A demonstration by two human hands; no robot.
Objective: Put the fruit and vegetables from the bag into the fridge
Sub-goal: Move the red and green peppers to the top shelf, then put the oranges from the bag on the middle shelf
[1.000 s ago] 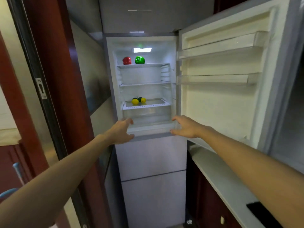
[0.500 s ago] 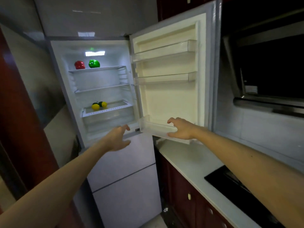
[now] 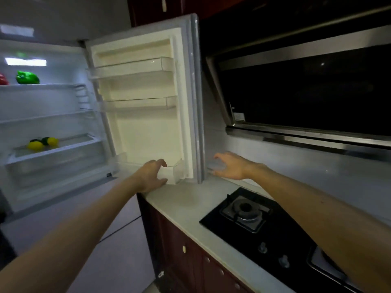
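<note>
The fridge (image 3: 63,187) stands open at the left, its door (image 3: 146,123) swung wide toward the counter. A green pepper (image 3: 27,77) and a red pepper (image 3: 3,79) sit on the top shelf. Two lemons (image 3: 36,145) with something dark green between them lie on a lower shelf. My left hand (image 3: 151,175) hangs empty with loosely bent fingers in front of the door's bottom bin. My right hand (image 3: 229,166) is spread and empty just right of the door's outer edge, above the counter. No bag is in view.
A white countertop (image 3: 190,206) runs to the right over dark red cabinets (image 3: 186,250). A black gas hob (image 3: 254,218) is set into it. A black range hood (image 3: 306,92) overhangs the hob. The door's shelves (image 3: 131,66) are bare.
The view has swung right, from the fridge interior to the door and counter. Both hands moved right: the left from the fridge's front edge to the door bin, the right past the door's edge.
</note>
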